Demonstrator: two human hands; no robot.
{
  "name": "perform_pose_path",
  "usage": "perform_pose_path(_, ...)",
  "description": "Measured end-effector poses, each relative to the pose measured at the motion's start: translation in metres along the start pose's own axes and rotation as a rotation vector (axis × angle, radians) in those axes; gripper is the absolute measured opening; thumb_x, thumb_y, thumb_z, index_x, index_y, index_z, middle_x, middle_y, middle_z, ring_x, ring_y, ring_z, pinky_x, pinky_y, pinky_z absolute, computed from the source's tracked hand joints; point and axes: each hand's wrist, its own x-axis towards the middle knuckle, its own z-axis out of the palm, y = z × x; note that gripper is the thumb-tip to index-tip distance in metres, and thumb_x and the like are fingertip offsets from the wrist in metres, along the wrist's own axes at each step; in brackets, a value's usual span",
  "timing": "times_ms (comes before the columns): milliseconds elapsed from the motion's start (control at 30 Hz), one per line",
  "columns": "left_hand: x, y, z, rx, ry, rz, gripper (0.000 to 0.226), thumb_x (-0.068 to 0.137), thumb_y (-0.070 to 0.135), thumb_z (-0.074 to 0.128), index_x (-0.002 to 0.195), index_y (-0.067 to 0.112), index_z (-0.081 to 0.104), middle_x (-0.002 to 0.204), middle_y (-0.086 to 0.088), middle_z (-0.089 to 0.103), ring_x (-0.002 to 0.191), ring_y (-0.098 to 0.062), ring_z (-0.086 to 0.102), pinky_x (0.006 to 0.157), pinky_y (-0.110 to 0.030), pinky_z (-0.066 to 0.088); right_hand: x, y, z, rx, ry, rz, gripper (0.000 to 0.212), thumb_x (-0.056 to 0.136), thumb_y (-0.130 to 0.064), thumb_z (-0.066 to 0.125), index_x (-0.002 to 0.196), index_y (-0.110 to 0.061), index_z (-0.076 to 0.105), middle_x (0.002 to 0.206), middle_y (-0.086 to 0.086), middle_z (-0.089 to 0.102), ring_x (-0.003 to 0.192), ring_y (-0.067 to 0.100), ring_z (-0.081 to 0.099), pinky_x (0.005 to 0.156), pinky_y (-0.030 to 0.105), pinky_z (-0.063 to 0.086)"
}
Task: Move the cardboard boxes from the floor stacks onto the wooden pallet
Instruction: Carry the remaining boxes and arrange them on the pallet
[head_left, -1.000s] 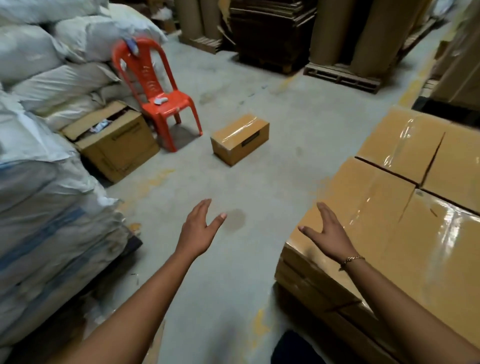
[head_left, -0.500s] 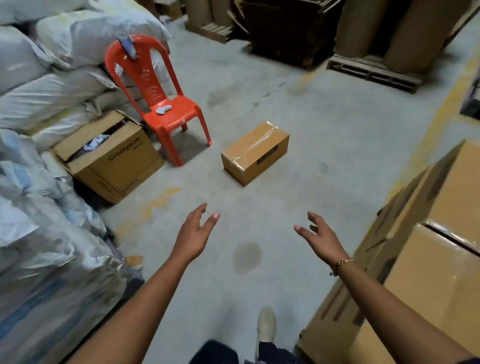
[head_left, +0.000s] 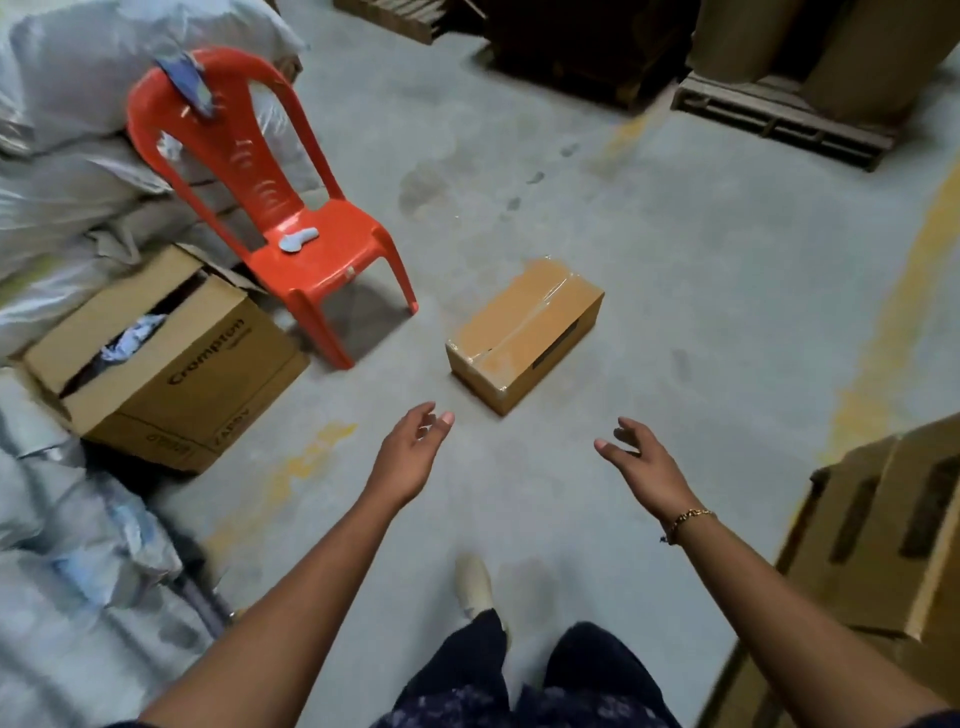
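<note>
Concrete warehouse floor (head_left: 675, 270) — one taped cardboard box (head_left: 524, 335) remains ahead (others stacked at right (head_left: 883, 525)); left hand (head_left: 410, 457) and right hand (head_left: 641, 465) reach, fingers spread, grip empty.

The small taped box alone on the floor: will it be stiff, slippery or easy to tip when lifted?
The taped box probably stays stiff: flaps sealed, edges square. Its glossy tape may be slick, so the bare cardboard sides seem safer to hold. Lying low and wide, it should hardly tip.
</note>
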Motion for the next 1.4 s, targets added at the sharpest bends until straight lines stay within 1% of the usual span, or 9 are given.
perform_pose_path(100, 0.076, 0.017, -0.011, 0.020, -0.044, -0.027, 0.049, 0.100, 0.051, 0.057, 0.141, 0.023, 0.057, 0.124, 0.007, 0.059, 0.118, -0.012, 0.056, 0.095, -0.024, 0.037, 0.058, -0.028, 0.018, 0.018, 0.012, 0.047, 0.064, 0.098, -0.043, 0.063, 0.153, -0.022, 0.039, 0.151, -0.001, 0.049, 0.117, 0.013, 0.051, 0.095, 0.030, 0.038)
perform_pose_path(367, 0.263, 0.045, -0.002, 0.135, -0.164, -0.065, 0.049, 0.100, 0.052, 0.056, 0.139, 0.022, 0.058, 0.132, -0.001, 0.062, 0.122, -0.017, 0.057, 0.096, -0.028, 0.038, 0.215, -0.071, 0.048, 0.058, -0.010, 0.173, 0.065, 0.097, -0.046, 0.064, 0.153, -0.024, 0.039, 0.151, -0.001, 0.049, 0.118, 0.013, 0.050, 0.099, 0.030, 0.038)
perform_pose_path(567, 0.433, 0.016, 0.042, 0.179, -0.195, -0.104, 0.053, 0.101, 0.056, 0.051, 0.141, 0.022, 0.054, 0.141, -0.001, 0.056, 0.123, -0.017, 0.053, 0.100, -0.032, 0.038, 0.379, -0.066, 0.097, 0.142, 0.016, 0.277, 0.067, 0.097, -0.048, 0.062, 0.153, -0.021, 0.037, 0.151, 0.000, 0.048, 0.136, 0.020, 0.046, 0.102, 0.030, 0.035)
perform_pose_path(833, 0.664, -0.085, 0.135, 0.417, -0.339, -0.115, 0.082, 0.085, 0.076, 0.041, 0.143, 0.019, 0.053, 0.149, -0.007, 0.050, 0.137, -0.027, 0.046, 0.115, -0.045, 0.035, 0.590, 0.031, 0.198, 0.292, 0.232, 0.453, 0.079, 0.097, -0.055, 0.058, 0.159, -0.017, 0.027, 0.161, 0.006, 0.037, 0.146, 0.026, 0.038, 0.116, 0.039, 0.031)
perform_pose_path(967, 0.762, -0.149, 0.186, 0.583, -0.323, -0.078, 0.069, 0.098, 0.064, 0.047, 0.151, 0.021, 0.043, 0.158, -0.005, 0.040, 0.144, -0.029, 0.037, 0.116, -0.048, 0.031, 0.667, 0.103, 0.246, 0.377, 0.351, 0.569, 0.086, 0.096, -0.060, 0.056, 0.160, -0.015, 0.022, 0.166, 0.007, 0.028, 0.149, 0.031, 0.033, 0.121, 0.045, 0.029)
perform_pose_path(1067, 0.812, -0.197, 0.216, 0.569, -0.298, -0.129, 0.081, 0.094, 0.066, 0.050, 0.157, 0.018, 0.032, 0.163, -0.006, 0.033, 0.148, -0.029, 0.033, 0.117, -0.050, 0.026, 0.705, 0.149, 0.275, 0.434, 0.402, 0.644, 0.092, 0.093, -0.067, 0.054, 0.161, -0.015, 0.020, 0.167, 0.008, 0.025, 0.150, 0.034, 0.031, 0.122, 0.050, 0.029)
perform_pose_path(1200, 0.853, -0.249, 0.236, 0.390, -0.322, -0.245, 0.107, 0.067, 0.087, 0.051, 0.151, 0.021, 0.042, 0.148, -0.007, 0.054, 0.133, -0.032, 0.053, 0.112, -0.048, 0.041, 0.736, 0.185, 0.302, 0.552, 0.432, 0.661, 0.089, 0.092, -0.068, 0.057, 0.160, -0.019, 0.026, 0.164, 0.006, 0.033, 0.146, 0.035, 0.037, 0.118, 0.050, 0.032)
perform_pose_path(1300, 0.863, -0.262, 0.241, 0.325, -0.313, -0.182, 0.081, 0.072, 0.083, 0.060, 0.130, 0.027, 0.061, 0.124, -0.001, 0.070, 0.113, -0.028, 0.065, 0.099, -0.042, 0.052, 0.744, 0.193, 0.314, 0.611, 0.481, 0.594, 0.085, 0.087, -0.067, 0.063, 0.156, -0.024, 0.037, 0.154, 0.004, 0.048, 0.138, 0.035, 0.047, 0.115, 0.052, 0.039)
perform_pose_path(1400, 0.862, -0.250, 0.239, 0.327, -0.305, -0.107, 0.074, 0.070, 0.086, 0.057, 0.119, 0.031, 0.067, 0.115, 0.003, 0.073, 0.107, -0.025, 0.067, 0.096, -0.043, 0.053, 0.740, 0.184, 0.310, 0.590, 0.564, 0.559, 0.076, 0.086, -0.065, 0.067, 0.148, -0.027, 0.046, 0.143, 0.001, 0.057, 0.131, 0.032, 0.054, 0.113, 0.050, 0.043)
